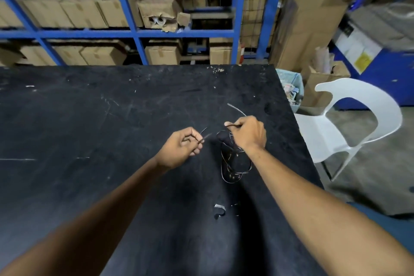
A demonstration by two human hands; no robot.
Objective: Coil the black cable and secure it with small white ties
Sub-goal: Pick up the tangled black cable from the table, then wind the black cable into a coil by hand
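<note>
A thin black cable [234, 163] hangs in loose loops over the black table [89, 119], below my right hand [247, 133]. That hand is closed on the top of the loops, and a pale strand curves up from behind it. My left hand [182, 147] pinches a short thin end of the cable between thumb and fingers, a little left of the bundle. A small white tie [219, 207] lies on the table nearer to me, between my forearms.
A white plastic chair [358, 123] stands past the table's right edge. Beside it are a bin of scraps [291, 87] and cardboard boxes [318, 87]. Blue shelving [125, 33] stacked with cartons runs behind the table's far edge.
</note>
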